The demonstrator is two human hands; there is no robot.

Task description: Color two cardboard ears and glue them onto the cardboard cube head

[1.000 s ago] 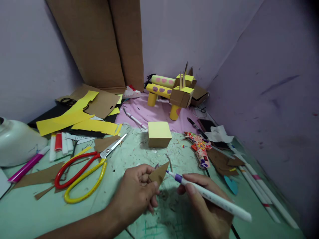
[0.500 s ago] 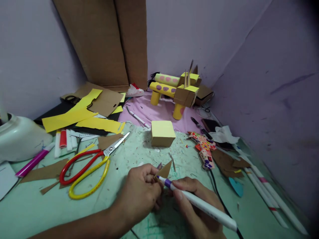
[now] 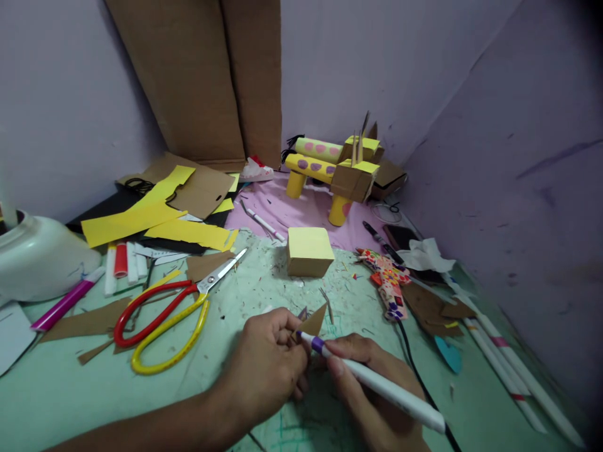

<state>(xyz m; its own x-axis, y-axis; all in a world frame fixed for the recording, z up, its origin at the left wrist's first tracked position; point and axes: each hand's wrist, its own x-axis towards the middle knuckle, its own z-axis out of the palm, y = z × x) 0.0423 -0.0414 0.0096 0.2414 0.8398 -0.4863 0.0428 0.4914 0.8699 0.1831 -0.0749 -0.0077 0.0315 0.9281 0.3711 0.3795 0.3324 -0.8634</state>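
Note:
My left hand [image 3: 273, 361] is closed on a small pointed piece of brown cardboard [image 3: 315, 321], whose tip sticks up past the fingers. In my right hand [image 3: 372, 383] is a white marker with a purple band [image 3: 391, 390]; its purple tip meets the lower part of the cardboard piece, close to the left fingertips. Just beyond both hands sits a small cardboard box with a pale yellow top [image 3: 309, 251]. Scissors with red and yellow handles [image 3: 188, 307] lie open to the left of my left hand.
Cardboard animal figures with spotted yellow bodies [image 3: 330, 172] stand at the back on pink cloth. A flower-patterned glue gun [image 3: 390, 285] with a black cord lies right. Yellow paper strips [image 3: 136, 220], a magenta marker [image 3: 66, 304] and a white pot [image 3: 42, 260] are left.
The view has shifted very slightly. My hands, the cardboard piece and the marker hold nearly the same position, with the marker tip still at the cardboard.

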